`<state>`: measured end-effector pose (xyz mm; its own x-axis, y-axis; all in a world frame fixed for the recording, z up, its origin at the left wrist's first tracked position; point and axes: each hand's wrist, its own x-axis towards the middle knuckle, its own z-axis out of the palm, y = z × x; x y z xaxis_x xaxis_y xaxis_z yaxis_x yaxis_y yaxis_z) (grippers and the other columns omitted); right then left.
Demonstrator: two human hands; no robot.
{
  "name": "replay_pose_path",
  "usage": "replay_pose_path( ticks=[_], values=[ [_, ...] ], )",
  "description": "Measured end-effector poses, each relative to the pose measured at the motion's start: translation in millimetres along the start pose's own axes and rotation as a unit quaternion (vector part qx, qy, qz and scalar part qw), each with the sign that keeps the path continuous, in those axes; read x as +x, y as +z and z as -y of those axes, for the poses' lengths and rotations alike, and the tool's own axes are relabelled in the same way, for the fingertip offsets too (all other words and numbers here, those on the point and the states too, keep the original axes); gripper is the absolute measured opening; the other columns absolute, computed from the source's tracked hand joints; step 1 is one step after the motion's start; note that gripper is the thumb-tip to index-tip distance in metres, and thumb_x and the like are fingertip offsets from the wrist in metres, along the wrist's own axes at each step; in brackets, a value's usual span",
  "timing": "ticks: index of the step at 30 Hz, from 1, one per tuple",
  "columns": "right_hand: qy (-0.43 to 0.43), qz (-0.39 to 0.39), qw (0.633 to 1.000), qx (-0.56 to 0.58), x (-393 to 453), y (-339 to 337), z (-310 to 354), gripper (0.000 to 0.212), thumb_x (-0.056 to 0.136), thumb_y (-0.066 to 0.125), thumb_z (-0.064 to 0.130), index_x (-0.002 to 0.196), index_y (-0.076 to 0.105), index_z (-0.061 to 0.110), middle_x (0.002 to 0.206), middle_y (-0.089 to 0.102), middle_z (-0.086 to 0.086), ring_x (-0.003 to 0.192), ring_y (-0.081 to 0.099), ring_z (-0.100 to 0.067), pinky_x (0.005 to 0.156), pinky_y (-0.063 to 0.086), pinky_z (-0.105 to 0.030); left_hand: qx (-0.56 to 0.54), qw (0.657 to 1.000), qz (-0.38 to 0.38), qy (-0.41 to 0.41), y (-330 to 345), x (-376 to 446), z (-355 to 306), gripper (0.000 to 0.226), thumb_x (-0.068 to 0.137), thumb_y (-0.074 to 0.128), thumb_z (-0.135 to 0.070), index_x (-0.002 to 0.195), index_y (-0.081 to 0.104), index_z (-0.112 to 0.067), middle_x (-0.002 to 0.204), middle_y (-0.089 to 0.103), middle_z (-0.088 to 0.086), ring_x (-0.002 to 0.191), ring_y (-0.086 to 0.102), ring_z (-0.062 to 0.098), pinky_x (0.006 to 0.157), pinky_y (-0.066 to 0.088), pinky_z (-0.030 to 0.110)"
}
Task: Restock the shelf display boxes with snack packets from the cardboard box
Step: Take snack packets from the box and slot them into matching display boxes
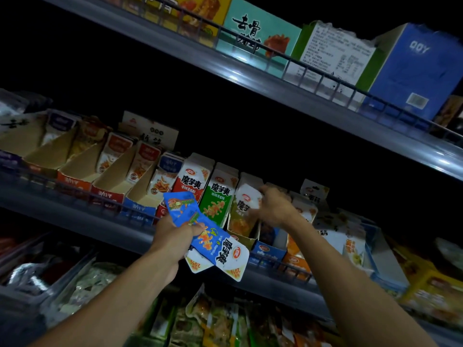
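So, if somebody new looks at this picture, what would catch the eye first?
Probably the blue snack packets, bright against the dark shelves, held in a bunch by the left hand at the centre. Next, the right hand reaching to a white and yellow packet in the middle shelf's display boxes, beside the green packets. The big teal box and blue box on the top shelf also stand out.

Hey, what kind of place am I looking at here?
Most likely a dim shop aisle: tiered metal shelves with wire front rails, rows of cut-open display boxes holding snack packets, and a left hand gripping blue packets for restocking.
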<state>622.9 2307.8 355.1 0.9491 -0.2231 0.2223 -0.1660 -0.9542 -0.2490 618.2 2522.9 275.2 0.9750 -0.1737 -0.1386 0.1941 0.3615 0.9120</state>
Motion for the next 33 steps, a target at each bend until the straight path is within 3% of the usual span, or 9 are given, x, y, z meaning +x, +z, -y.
replay_pose_path(
  ticks=[2,6,10,15,23,27,28,30,33],
  values=[
    [-0.012,-0.004,0.999,-0.051,5.3,4.2,-3.5,0.044,0.085,0.075,0.027,0.119,0.053,0.011,0.09,0.058,-0.005,0.081,0.056,-0.023,0.063,0.046,-0.032,0.002,1.0,-0.001,0.0,-1.4,0.1,-0.1,0.023,0.088,0.07,-0.002,0.109,0.066,-0.008,0.099,0.074,0.013,0.091,0.071,0.035,0.085,0.054,0.052],
    [-0.037,-0.036,0.998,-0.019,13.7,-0.4,-6.4,0.028,0.086,0.073,0.016,0.109,0.056,0.015,0.09,0.06,0.001,0.089,0.06,-0.022,0.074,0.051,-0.036,-0.016,1.0,-0.001,-0.001,-4.6,2.8,-1.0,0.025,0.087,0.069,0.0,0.111,0.063,-0.006,0.095,0.073,0.012,0.08,0.07,0.03,0.075,0.057,0.046],
    [0.005,-0.088,0.995,-0.04,18.9,-0.2,-11.4,0.047,0.083,0.078,0.025,0.123,0.056,0.014,0.115,0.064,-0.009,0.102,0.061,-0.03,0.082,0.054,-0.043,-0.046,0.999,0.01,0.0,-6.6,3.6,-0.3,0.03,0.087,0.069,0.001,0.116,0.061,-0.006,0.1,0.073,0.013,0.078,0.071,0.027,0.063,0.054,0.033],
    [0.0,-0.152,0.986,-0.062,19.8,8.0,-17.2,0.047,0.084,0.076,0.032,0.124,0.056,0.016,0.12,0.065,-0.011,0.104,0.062,-0.032,0.08,0.054,-0.042,-0.082,0.996,0.023,-0.001,-8.1,-1.6,0.6,0.026,0.086,0.069,0.003,0.109,0.064,-0.009,0.096,0.074,0.013,0.073,0.071,0.025,0.05,0.056,0.029],
    [0.017,-0.161,0.982,-0.101,15.6,8.1,-21.8,0.063,0.082,0.076,0.042,0.133,0.047,0.019,0.128,0.056,-0.011,0.112,0.057,-0.034,0.086,0.053,-0.045,-0.078,0.996,-0.028,-0.014,-10.9,-4.6,5.8,0.02,0.08,0.076,0.002,0.088,0.065,-0.014,0.088,0.073,0.008,0.07,0.068,0.023,0.057,0.051,0.029],
    [-0.016,-0.244,0.969,-0.025,-2.3,2.4,-22.1,0.047,0.089,0.067,0.041,0.124,0.054,0.014,0.112,0.059,-0.01,0.1,0.058,-0.029,0.075,0.049,-0.038,-0.081,0.996,-0.049,0.006,-5.8,-12.0,2.5,0.02,0.079,0.078,-0.001,0.085,0.064,-0.014,0.086,0.071,0.006,0.067,0.066,0.017,0.054,0.049,0.025],
    [-0.029,-0.239,0.97,0.042,-11.5,0.3,-17.9,0.041,0.09,0.066,0.041,0.118,0.057,0.012,0.102,0.06,-0.006,0.091,0.059,-0.024,0.07,0.047,-0.034,-0.091,0.994,-0.052,0.009,-3.2,-14.3,0.6,0.02,0.08,0.078,-0.002,0.087,0.063,-0.014,0.087,0.071,0.005,0.068,0.066,0.016,0.054,0.049,0.025],
    [-0.035,-0.127,0.971,0.198,-37.0,-4.7,-1.3,0.031,0.092,0.064,0.037,0.107,0.061,0.01,0.087,0.06,0.001,0.079,0.059,-0.013,0.066,0.044,-0.023,-0.121,0.991,-0.059,0.01,3.3,-18.6,-3.2,0.022,0.081,0.078,-0.005,0.088,0.06,-0.015,0.088,0.069,0.003,0.07,0.064,0.014,0.056,0.05,0.027],
    [-0.001,0.129,0.926,0.354,-72.3,-1.7,14.0,0.043,0.083,0.074,0.032,0.118,0.06,0.012,0.109,0.066,-0.002,0.091,0.068,-0.014,0.071,0.053,-0.019,-0.164,0.985,-0.05,-0.003,15.4,-26.4,-6.8,0.022,0.081,0.078,-0.005,0.09,0.059,-0.013,0.09,0.07,0.006,0.074,0.068,0.016,0.06,0.054,0.03]
  ],
)
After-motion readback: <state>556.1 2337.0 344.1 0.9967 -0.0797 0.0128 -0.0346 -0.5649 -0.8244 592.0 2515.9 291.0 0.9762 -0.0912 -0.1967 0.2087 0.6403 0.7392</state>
